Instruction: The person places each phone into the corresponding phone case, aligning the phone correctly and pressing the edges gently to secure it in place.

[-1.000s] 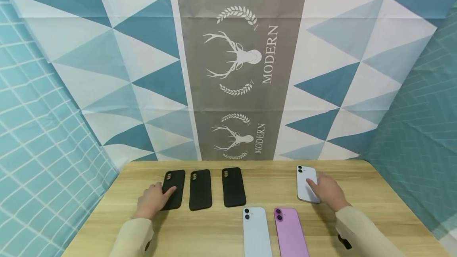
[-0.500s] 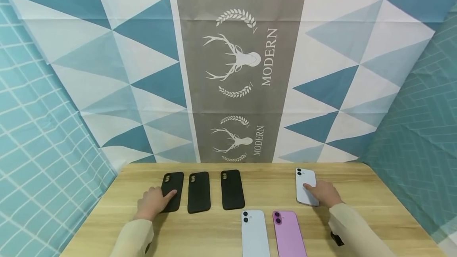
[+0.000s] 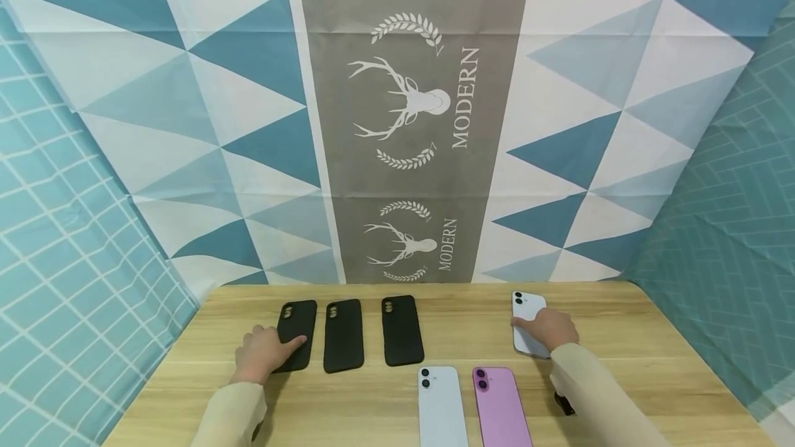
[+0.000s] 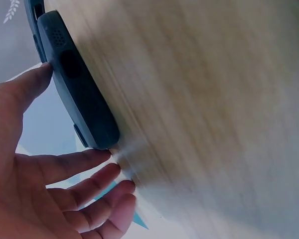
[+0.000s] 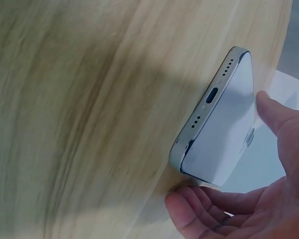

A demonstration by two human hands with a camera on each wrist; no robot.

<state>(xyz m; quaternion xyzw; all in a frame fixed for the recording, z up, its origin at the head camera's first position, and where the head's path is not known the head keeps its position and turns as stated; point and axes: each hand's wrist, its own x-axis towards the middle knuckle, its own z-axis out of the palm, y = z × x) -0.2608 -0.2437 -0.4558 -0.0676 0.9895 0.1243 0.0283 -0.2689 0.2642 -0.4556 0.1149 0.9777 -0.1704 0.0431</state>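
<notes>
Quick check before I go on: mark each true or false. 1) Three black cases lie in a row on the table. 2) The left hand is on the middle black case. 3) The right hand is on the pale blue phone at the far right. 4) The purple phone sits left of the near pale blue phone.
1) Three black cases lie on the table: true.
2) False: the left hand touches the leftmost black case.
3) True: the right hand rests on the far pale blue phone.
4) False: the purple phone lies right of the near pale blue phone.
</notes>
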